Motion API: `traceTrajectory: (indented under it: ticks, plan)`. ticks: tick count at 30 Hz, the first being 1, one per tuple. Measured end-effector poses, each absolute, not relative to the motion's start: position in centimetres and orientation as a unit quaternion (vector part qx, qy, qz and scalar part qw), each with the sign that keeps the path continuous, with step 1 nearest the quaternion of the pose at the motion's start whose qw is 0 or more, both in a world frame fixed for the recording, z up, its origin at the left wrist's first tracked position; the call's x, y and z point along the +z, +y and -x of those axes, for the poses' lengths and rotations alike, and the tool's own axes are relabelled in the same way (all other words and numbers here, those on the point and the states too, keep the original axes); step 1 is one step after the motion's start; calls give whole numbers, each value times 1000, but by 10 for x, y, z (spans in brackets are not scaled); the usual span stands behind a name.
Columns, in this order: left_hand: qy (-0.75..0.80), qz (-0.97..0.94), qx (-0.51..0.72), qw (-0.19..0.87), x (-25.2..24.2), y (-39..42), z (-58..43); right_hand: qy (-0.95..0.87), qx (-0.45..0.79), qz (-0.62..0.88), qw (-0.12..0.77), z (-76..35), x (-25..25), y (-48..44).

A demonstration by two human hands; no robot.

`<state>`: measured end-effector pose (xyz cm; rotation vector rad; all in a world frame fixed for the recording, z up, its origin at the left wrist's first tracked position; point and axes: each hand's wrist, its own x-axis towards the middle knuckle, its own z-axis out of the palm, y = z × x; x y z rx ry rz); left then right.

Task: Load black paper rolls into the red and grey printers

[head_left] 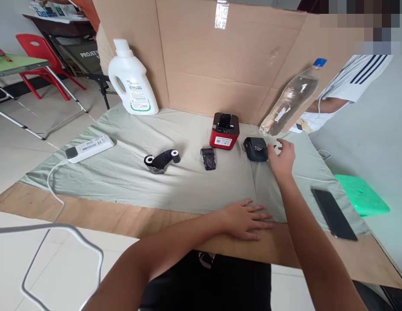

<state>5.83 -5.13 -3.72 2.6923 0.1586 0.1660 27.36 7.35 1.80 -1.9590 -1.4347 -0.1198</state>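
- Cloth [139,172], pale green, covers a cardboard sheet [90,214]; one person's two bare hands rest over it.
- Reaching forward, the right hand [282,157] is just beside a small black device [255,149], fingers loosely open and gripping nothing; contact cannot be told.
- Nearer the body, the left hand [249,220] lies flat, palm down, fingers spread, at the cloth's near edge.
- That small black device sits on the cloth, just right of a red printer [224,131], with a clear bottle [290,101] leaning behind it.
- By the right forearm lies a phone [333,214].

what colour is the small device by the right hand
The small device beside the right hand is black, seen in the head view.
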Motion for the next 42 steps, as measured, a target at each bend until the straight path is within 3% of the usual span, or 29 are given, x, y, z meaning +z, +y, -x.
traceTrajectory:
  ticks: [2,5,9,14,18,32,42]
  plan:
    - [56,-972,52,223,-34,-51,-58,-527,-63,741,413,-275,-3,44]
    - [52,-970,41,236,-30,-51,-57,-499,-4,757,423,-278,-30,23]
    - [56,-958,49,277,-25,-48,-56,-526,67,780,332,-281,-43,28]
    - [63,-930,69,355,-20,-44,-52,-551,24,804,222,-275,-40,29]
    - [71,-917,79,385,-17,-43,-52,-558,-8,807,192,-268,-39,26]
    - [19,-943,28,332,-11,-43,-45,-490,24,841,227,-251,-11,97]
    - [-1,-925,-10,380,-8,-40,-44,-438,-13,833,338,-257,-21,147]
